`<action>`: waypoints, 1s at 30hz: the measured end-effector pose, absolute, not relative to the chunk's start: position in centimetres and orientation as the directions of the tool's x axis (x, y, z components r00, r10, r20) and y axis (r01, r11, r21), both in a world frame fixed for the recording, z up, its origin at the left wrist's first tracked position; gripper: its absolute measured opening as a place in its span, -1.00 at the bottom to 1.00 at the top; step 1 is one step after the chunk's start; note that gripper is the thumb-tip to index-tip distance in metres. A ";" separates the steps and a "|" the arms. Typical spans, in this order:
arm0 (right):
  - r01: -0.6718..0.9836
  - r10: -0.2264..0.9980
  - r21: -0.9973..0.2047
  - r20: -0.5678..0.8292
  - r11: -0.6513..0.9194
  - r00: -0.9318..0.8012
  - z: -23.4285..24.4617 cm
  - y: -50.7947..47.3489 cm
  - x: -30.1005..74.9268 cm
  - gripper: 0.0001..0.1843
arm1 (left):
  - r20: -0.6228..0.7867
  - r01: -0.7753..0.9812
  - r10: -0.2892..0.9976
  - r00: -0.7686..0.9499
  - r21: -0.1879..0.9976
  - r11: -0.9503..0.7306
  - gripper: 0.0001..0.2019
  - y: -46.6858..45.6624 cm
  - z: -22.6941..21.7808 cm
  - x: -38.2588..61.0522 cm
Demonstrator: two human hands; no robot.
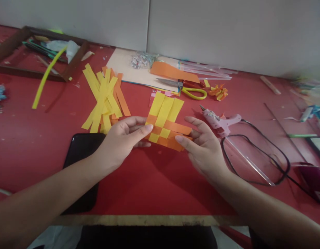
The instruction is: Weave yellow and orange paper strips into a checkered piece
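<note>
A small weave of yellow and orange paper strips (161, 121) is held up between my hands above the red table. My left hand (123, 138) pinches its left edge, thumb on top and fingers behind. On the other side, my right hand (203, 143) grips the loose orange strip ends with its thumb at the lower right; some of its fingers are behind the paper. The yellow strips fan upward and the orange ones run sideways to the right. Left of the weave lies a pile of loose yellow and orange strips (105, 93).
Scissors (193, 92), a pink glue gun (219, 121) with a black cord, and crumpled orange paper bits (218, 92) lie to the right. A black phone (83, 148) is under my left forearm. A brown wooden frame (43, 72) stands back left. A white wall rises behind.
</note>
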State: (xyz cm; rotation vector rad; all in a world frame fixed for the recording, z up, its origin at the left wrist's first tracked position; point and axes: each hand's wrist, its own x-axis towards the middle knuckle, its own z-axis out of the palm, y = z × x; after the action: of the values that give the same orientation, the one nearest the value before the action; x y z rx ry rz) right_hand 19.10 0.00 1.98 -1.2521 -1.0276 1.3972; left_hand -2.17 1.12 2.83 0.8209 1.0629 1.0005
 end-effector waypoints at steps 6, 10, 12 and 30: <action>-0.068 0.986 -0.983 -0.169 -0.168 0.012 2.0 0.0 19.3 -0.41 | -0.281 -0.238 0.947 0.153 0.920 0.311 -0.82 1.1 2.8 -2.1; -0.041 0.987 -0.987 -0.158 -0.156 0.033 2.0 0.1 19.4 -0.40 | -0.292 -0.189 0.949 0.118 0.932 0.310 -0.78 1.1 2.8 -2.0; -0.039 0.988 -0.988 -0.152 -0.150 0.039 2.0 0.2 19.5 -0.40 | -0.297 -0.152 0.950 0.091 0.939 0.308 -0.75 1.1 2.7 -2.1; 0.046 0.989 -0.990 -0.129 -0.132 0.071 1.5 0.6 20.0 -0.45 | -0.252 -0.122 0.967 0.039 0.959 0.255 -0.66 1.8 2.3 -2.3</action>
State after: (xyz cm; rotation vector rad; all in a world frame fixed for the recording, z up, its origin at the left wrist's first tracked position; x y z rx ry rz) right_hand 19.99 0.61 1.51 -1.3748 -1.1307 1.2287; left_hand -2.27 1.80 2.35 0.9408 1.2109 1.0600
